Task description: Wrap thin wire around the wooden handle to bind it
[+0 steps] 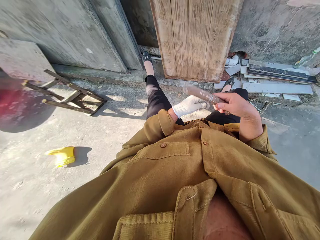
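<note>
My right hand, bare, is closed around the handle end of a long, dull grey-brown blade-like tool with a metal collar. Its exact kind is unclear. The blade points left and slightly away from me, over my lap. Just under it is my left hand in a white knitted work glove. The gloved fingers are curled together close to the collar, and whatever they may hold is hidden. Both forearms come out of rolled brown sleeves.
A weathered plank board leans on the wall between my feet. Strips of tile and board lie stacked at right. On the left, a wooden stool lies tipped over near a blurred red-and-dark round shape. A yellow bag-like thing sits on the concrete.
</note>
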